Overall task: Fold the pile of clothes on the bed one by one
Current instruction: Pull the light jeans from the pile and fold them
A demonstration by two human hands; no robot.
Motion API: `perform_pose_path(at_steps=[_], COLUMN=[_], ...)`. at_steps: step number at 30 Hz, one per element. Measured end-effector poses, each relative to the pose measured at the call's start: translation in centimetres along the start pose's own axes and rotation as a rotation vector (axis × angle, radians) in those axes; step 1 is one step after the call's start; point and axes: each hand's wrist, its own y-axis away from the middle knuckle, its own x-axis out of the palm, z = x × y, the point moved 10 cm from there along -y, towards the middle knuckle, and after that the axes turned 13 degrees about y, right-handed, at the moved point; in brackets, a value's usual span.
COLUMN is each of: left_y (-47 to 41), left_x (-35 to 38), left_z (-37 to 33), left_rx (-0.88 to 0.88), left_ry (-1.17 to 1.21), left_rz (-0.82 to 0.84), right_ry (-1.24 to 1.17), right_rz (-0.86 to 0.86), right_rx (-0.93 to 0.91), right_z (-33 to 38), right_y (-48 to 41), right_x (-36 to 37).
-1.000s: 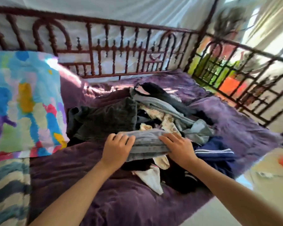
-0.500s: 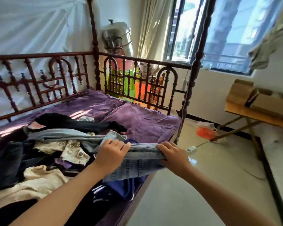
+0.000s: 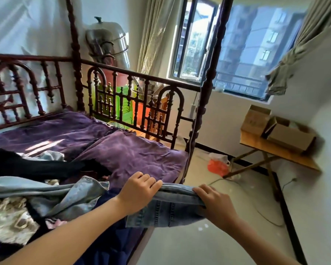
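A folded pair of light blue jeans (image 3: 166,213) hangs over the bed's near edge, held at its top fold by both hands. My left hand (image 3: 137,191) grips the left end with fingers curled over the denim. My right hand (image 3: 216,204) grips the right end the same way. The pile of clothes (image 3: 27,197) lies to the left on the bed: a black garment, a pale denim piece, a cream patterned cloth and a navy item. A purple blanket (image 3: 134,155) covers the mattress.
A dark wooden bed frame (image 3: 134,77) with spindle rails and posts surrounds the bed. To the right is bare tiled floor (image 3: 218,243), a small wooden table (image 3: 275,150) with cardboard boxes, an orange bag and a cable. A window is behind.
The view has swung right, from the pile and pillow to the bed's foot corner and window. Both hands have carried the folded jeans off the pile toward the bed's edge.
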Motion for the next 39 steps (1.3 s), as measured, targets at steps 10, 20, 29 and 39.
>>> perform_pose_path(at_steps=[10, 20, 29, 39], left_y=[-3.9, -13.0, -16.5, -5.8], left_x=[13.7, 29.9, 46.9, 48.0], left_z=[15.0, 27.4, 37.1, 39.3], left_rx=[-0.086, -0.188, -0.568, -0.99], left_ry=[0.133, 0.07, 0.056, -0.034], left_rz=[0.184, 0.546, 0.797, 1.237], right_ry=[-0.028, -0.248, -0.148, -0.197], right_rz=[0.185, 0.434, 0.354, 1.12], right_rx=[-0.025, 0.077, -0.005, -0.391], right_z=[-5.2, -15.8, -24.4, -15.5], right_y=[-13.3, -24.2, -33.9, -26.0], right_x=[13.2, 30.1, 43.6, 59.8])
